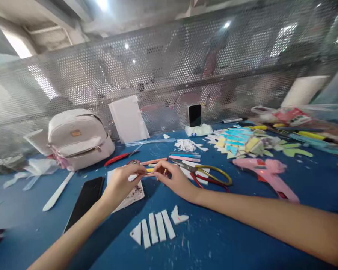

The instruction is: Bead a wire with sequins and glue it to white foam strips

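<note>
Left hand and right hand nearly meeting, cannot tell whether either grip is closed, scissors beside the right, white strips on tabletop

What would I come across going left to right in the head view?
Off-white zippered backpack, the person's bare left hand, bare right hand, pink plastic glue gun, white cylindrical roll.

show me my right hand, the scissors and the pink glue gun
Right hand (178, 181): head view, on the back of the hand
Scissors (192, 169): head view, near the pivot, between blades and handles
Pink glue gun (271, 170): head view, on the body, near the top of the grip
</note>
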`<state>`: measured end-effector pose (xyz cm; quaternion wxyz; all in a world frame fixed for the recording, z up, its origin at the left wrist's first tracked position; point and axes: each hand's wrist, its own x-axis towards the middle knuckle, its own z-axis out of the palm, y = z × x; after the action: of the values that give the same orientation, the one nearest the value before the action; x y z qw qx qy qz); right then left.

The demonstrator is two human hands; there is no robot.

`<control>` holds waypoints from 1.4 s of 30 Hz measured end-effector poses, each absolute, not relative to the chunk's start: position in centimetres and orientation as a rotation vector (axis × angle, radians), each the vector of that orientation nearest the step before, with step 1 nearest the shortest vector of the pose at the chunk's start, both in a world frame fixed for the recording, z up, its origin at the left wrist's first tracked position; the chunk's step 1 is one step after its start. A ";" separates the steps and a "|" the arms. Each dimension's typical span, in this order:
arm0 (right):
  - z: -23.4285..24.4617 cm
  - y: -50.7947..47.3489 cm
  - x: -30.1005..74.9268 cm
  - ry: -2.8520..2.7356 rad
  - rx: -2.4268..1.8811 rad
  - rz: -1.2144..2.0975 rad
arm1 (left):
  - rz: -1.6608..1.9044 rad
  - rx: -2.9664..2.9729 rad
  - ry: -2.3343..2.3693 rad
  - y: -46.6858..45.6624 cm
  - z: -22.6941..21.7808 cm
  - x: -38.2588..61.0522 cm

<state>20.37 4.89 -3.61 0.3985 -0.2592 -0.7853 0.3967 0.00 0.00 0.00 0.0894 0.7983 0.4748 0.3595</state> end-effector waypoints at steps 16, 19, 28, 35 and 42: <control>-3.7 5.2 20.2 -1.978 -0.670 1.017 | 1.093 2.399 1.396 0.4 0.5 -0.2; -3.7 5.2 20.2 -1.986 -0.672 1.016 | 1.068 2.406 1.388 0.5 0.3 -0.2; -3.9 5.2 20.3 -2.001 -0.672 0.999 | 0.913 2.534 1.402 0.4 0.5 -0.3; -3.7 5.1 20.3 -2.014 -0.666 0.991 | 0.681 2.648 1.580 0.1 0.8 -0.2; -3.7 5.0 20.4 -2.017 -0.654 1.001 | 0.678 2.681 1.584 0.1 0.9 -0.2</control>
<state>20.45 4.99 -3.70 0.3878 -0.2572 -0.7928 0.3936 -0.20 0.12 0.89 -0.0227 0.8410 0.4969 0.2127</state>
